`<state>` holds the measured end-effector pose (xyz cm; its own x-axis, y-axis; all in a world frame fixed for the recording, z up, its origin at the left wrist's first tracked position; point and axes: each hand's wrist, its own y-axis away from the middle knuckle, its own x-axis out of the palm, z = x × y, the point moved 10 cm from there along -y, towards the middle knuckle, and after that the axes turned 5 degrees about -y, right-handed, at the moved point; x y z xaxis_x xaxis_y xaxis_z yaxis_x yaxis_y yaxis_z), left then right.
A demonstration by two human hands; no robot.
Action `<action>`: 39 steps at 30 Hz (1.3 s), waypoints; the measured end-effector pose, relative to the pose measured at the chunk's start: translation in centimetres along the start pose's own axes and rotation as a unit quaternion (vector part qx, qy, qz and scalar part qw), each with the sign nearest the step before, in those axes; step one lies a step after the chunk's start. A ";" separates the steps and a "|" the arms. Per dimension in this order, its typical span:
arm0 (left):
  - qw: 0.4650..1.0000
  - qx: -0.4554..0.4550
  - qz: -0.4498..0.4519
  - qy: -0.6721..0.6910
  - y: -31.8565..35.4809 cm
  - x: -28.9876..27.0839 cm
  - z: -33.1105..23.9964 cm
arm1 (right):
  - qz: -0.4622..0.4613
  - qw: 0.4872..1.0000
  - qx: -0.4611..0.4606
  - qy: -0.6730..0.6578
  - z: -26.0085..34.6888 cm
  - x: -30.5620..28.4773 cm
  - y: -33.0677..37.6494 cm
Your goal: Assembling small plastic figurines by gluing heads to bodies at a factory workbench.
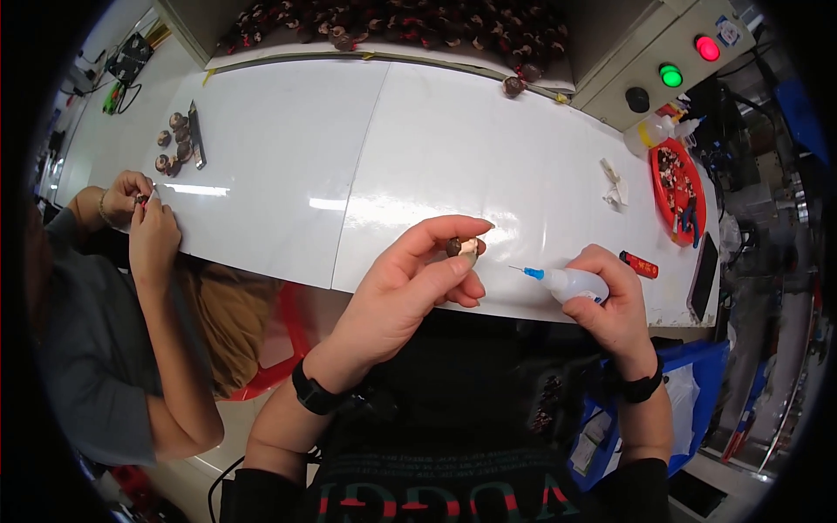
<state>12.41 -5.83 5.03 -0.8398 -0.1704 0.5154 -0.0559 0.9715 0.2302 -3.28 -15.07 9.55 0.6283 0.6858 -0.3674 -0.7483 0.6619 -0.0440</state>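
Observation:
Between the thumb and fingertips of my left hand [392, 292] is a small doll head [467, 247], with dark brown hair and a pale face part, held just above the table's near edge. My right hand [617, 305] grips a white squeeze bottle [577, 285] lying nearly level. Its blue needle tip [533, 273] points left toward the doll head, with a gap between them. The bottle's contents cannot be made out.
Many similar heads [410, 24] fill a box-like opening at the back, beside a panel [667, 65] with lit buttons. On the right are a red basket [660, 196], crumpled tissue [614, 185], a red lighter-like object [639, 265] and a phone [703, 275]. A co-worker [113, 322] works at left near several heads [180, 139].

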 end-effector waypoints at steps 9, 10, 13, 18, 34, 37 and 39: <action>1.000 0.022 0.019 0.001 -0.1 -0.3 0.2 | 0.012 1.000 0.005 0.004 0.3 -0.1 0.1; 1.000 0.024 0.019 -0.001 -0.1 -0.3 0.1 | 0.013 1.000 0.000 0.015 0.4 -0.1 0.0; 0.999 0.016 0.029 0.006 -0.2 -0.1 0.1 | 0.016 1.000 -0.003 0.026 0.4 -0.1 0.0; 0.999 0.010 0.023 -0.020 -0.3 0.1 0.1 | 0.019 1.000 0.008 0.019 0.2 0.1 -0.2; 0.997 0.028 0.026 -0.067 -0.2 0.0 -0.4 | -0.009 0.998 0.014 -0.068 -0.2 -0.7 0.8; 1.000 0.017 0.019 -0.010 -0.2 0.3 -0.6 | -0.010 0.998 0.004 -0.063 -0.1 -0.9 0.9; 0.998 0.007 0.028 -0.049 -0.4 0.5 -0.5 | -0.013 0.998 0.004 -0.060 -0.1 -0.9 1.0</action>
<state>12.30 -6.43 5.65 -0.8909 -0.0992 0.4432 -0.0138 0.9813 0.1920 -4.62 -15.11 9.74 0.6681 0.6999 -0.2526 -0.7305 0.6815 -0.0439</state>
